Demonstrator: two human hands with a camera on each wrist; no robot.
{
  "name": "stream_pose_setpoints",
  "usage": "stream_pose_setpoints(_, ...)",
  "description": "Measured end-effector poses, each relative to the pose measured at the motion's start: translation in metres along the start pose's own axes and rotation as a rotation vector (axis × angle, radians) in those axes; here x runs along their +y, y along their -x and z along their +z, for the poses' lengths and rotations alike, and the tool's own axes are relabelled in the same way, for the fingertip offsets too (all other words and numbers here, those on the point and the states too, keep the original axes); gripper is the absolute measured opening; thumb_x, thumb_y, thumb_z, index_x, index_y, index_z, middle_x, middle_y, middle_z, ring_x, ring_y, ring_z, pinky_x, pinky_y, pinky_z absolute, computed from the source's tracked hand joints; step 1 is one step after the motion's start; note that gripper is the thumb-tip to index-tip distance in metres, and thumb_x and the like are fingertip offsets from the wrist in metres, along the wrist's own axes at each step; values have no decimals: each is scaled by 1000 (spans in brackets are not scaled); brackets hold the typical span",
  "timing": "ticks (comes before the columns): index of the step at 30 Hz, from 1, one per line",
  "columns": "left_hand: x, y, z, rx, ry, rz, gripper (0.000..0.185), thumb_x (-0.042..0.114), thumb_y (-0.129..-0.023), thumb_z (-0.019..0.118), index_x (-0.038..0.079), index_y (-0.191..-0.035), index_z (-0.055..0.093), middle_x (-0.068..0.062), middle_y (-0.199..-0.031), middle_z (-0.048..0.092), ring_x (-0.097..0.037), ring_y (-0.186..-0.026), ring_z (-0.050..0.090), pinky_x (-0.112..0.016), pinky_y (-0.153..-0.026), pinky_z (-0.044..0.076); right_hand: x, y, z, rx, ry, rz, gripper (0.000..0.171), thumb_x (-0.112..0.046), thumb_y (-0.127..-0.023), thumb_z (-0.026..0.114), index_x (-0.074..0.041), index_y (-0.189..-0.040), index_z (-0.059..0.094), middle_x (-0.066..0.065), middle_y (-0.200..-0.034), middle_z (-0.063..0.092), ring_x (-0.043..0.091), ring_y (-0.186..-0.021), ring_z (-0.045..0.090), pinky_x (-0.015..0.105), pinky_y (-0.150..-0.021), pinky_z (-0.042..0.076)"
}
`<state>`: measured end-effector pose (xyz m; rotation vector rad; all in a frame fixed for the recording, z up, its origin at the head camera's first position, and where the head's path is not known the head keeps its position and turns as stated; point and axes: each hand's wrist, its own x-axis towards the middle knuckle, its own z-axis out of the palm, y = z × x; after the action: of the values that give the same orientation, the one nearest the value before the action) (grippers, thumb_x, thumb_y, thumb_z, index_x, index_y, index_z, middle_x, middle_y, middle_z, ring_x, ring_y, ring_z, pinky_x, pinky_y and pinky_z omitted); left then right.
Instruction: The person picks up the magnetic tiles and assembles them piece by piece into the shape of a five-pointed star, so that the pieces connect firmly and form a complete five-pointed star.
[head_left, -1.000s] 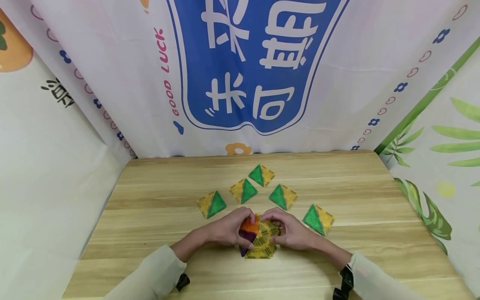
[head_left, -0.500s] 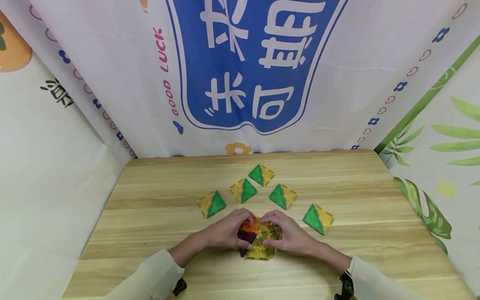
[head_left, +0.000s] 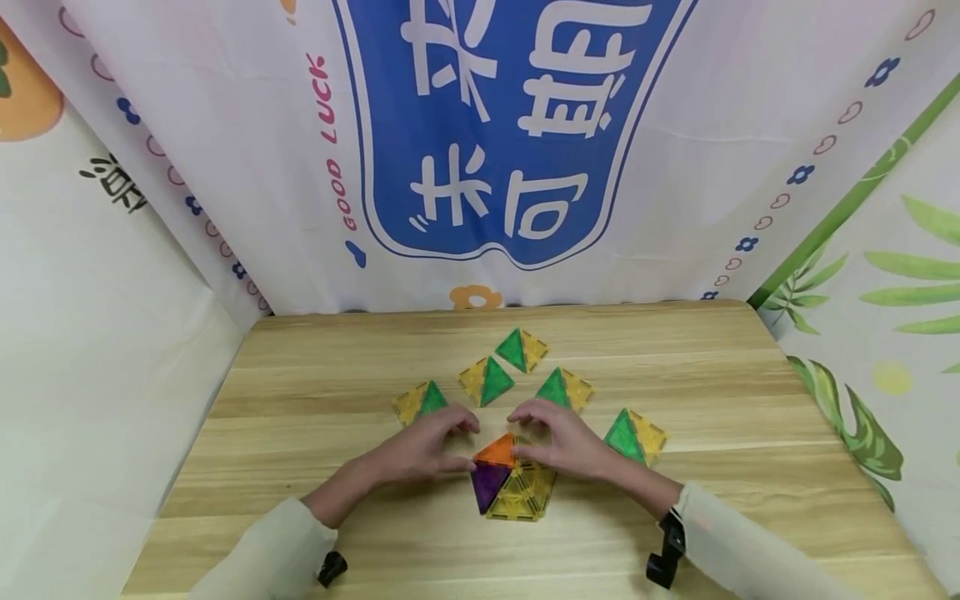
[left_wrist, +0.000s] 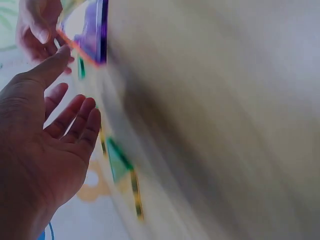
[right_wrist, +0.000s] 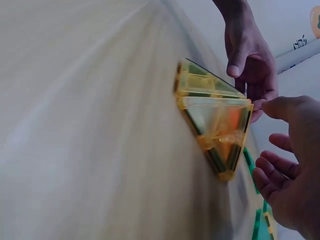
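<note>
Tile structure (head_left: 489,487), one, in orange, purple and yellow, is set midway between the tabletop's (head_left: 300,408) side edges. Five green-and-yellow tile pairs (head_left: 497,383) are spread toward the far edge. Left hand (head_left: 422,446) and right hand (head_left: 564,443) are held beside it, fingers apart; thumb contact cannot be told.

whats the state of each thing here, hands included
tile cluster, joined edge to edge, raised
left hand, fingers relaxed, gripping nothing
right hand, fingers relaxed, thumb beside cluster, contact unclear
five green-and-yellow tile pairs, flat on table
cloth backdrop, hanging, creased
</note>
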<state>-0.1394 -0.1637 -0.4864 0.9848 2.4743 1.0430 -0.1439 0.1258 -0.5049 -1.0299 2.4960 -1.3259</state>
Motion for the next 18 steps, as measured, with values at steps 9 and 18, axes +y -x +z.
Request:
stream_pose_setpoints(9,-23,25,-44,189,-6,-123,43,7,-92,83,-2,-130,63,-18,-128,65,-37,-115,65,-54,-95,58,-13,-49,8,-60,-176,164,42,-20,-99,77,2,-133,67,16,-125,72,22,-108,71,29,-91,60)
stream_pose_setpoints(18,-44,40,-62,226,-21,-275,63,5,-91,83,-8,-144,54,-28,-143,58,-46,-129,58,-61,-105,51,-10,-86,26,-112,-299,230,41,-7,-95,80,5,-132,67,20,-122,74,23,-106,75,28,-86,62)
